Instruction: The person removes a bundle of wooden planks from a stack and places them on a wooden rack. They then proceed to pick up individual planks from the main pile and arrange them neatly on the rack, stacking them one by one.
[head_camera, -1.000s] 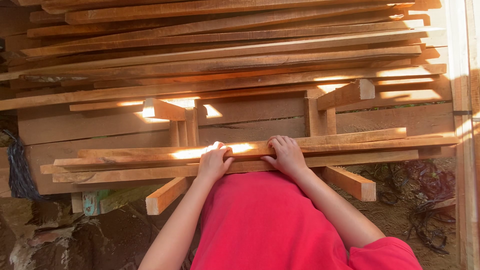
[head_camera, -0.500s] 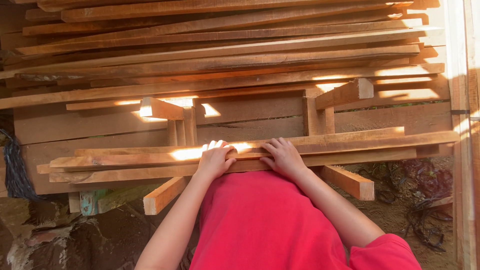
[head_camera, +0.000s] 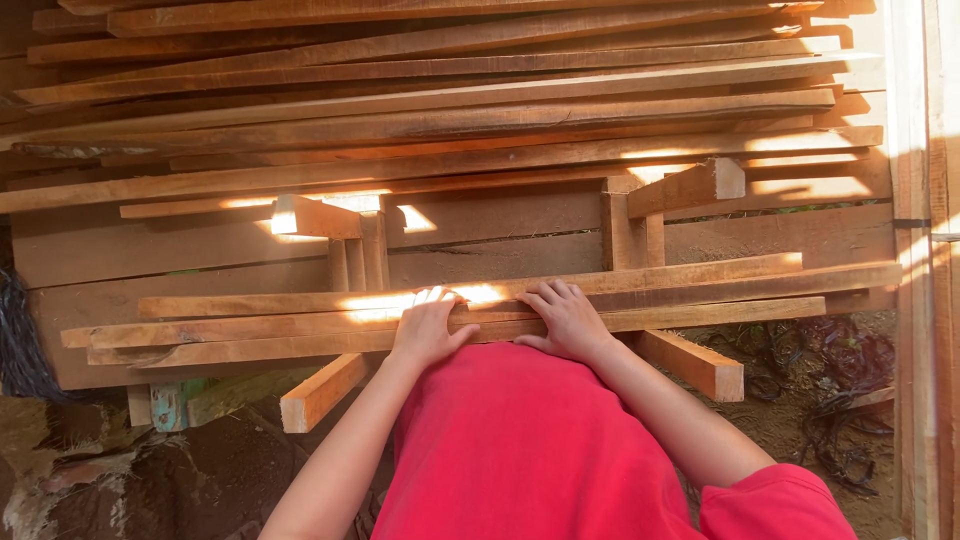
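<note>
Hidden: the red shirt (head_camera: 560, 450) covers the near edge of the planks between the forearms; palms cannot be seen.
Left hand (head_camera: 428, 328): flat on the near planks (head_camera: 300, 335), fingers pressed together.
Right hand (head_camera: 568, 318): flat beside it, fingers slightly spread.
Planks: long axis left to right, lying on two crossbars (head_camera: 322, 392), below the big stack (head_camera: 450, 110).

Stacked timber pile (head_camera: 450, 110) fills background; dirt floor (head_camera: 790, 420) below; low warm sunlight streaks boards; pale post (head_camera: 915, 300) right.
</note>
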